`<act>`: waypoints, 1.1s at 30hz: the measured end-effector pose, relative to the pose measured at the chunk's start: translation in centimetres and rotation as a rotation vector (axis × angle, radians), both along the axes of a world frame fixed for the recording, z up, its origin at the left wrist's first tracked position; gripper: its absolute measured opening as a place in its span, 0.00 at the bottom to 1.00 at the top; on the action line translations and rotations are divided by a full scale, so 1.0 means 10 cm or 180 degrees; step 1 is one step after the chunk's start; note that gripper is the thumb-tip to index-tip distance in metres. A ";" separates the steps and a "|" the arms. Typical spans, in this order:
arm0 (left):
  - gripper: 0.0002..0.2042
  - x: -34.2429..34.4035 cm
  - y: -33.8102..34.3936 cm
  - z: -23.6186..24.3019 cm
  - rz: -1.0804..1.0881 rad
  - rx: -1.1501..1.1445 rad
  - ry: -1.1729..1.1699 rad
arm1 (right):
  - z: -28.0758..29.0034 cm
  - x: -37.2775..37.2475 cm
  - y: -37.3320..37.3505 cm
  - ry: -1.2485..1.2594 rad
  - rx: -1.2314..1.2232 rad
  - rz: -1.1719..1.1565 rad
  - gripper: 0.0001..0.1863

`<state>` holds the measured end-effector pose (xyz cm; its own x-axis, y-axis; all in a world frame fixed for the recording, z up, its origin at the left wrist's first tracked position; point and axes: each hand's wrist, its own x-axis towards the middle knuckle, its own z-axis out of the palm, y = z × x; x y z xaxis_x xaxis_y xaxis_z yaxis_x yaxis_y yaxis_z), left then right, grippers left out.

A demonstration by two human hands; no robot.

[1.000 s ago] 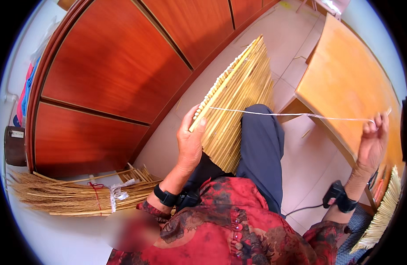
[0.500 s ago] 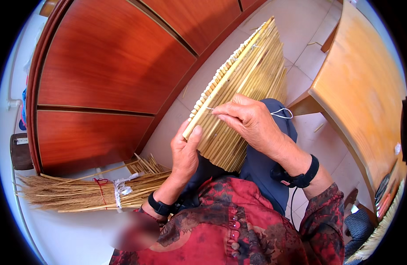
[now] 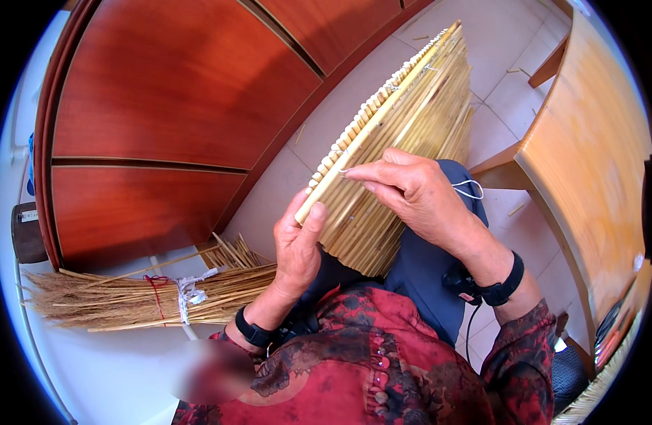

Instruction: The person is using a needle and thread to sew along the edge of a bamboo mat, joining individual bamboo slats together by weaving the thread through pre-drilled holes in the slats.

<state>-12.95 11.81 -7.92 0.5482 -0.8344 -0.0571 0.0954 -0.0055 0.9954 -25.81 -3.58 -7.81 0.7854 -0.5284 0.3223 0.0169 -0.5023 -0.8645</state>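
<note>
The stalk mat (image 3: 405, 126) slanted up from the lap (image 3: 429, 283) over a tiled floor (image 3: 503, 78), between red-brown cabinet panels (image 3: 177, 92) and a wooden table (image 3: 588, 142). The left hand (image 3: 298, 248) gripped its near corner; the right hand (image 3: 419, 191) pinched white thread (image 3: 470, 182).

The left hand (image 3: 298, 249) is curled, its thumb (image 3: 314, 221) set opposite the fingers (image 3: 290, 211), the left forearm (image 3: 269, 304) angled inward. The right hand (image 3: 356, 177) is held higher, its thumb and forefinger (image 3: 379, 172) drawn together.
</note>
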 end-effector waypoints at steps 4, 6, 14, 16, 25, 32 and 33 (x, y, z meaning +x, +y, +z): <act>0.22 -0.01 -0.01 0.02 -0.0020 0.0012 -0.0025 | 0.03 0.01 -0.01 0.0042 0.0143 0.0019 0.10; 0.23 -0.01 0.00 0.01 -0.0020 0.0034 -0.0044 | 0.06 0.02 -0.02 0.0105 0.0250 0.0070 0.10; 0.23 -0.01 0.00 0.00 -0.0025 0.0043 0.0038 | 0.14 0.01 -0.04 0.0258 0.0185 0.0089 0.11; 0.23 -0.01 0.00 0.00 -0.0022 0.0079 0.0037 | 0.16 0.01 -0.06 0.0328 0.0188 0.0097 0.11; 0.22 -0.01 -0.01 0.01 -0.0097 -0.0002 -0.0070 | 0.18 0.01 -0.10 0.0383 0.0249 0.0220 0.11; 0.21 -0.02 0.00 0.03 -0.0102 0.0059 -0.0259 | 0.27 0.03 -0.11 0.0408 0.0108 0.0242 0.10; 0.20 -0.02 -0.01 0.04 -0.0101 0.0062 -0.0332 | 0.29 0.03 -0.12 0.0436 0.0127 0.0238 0.10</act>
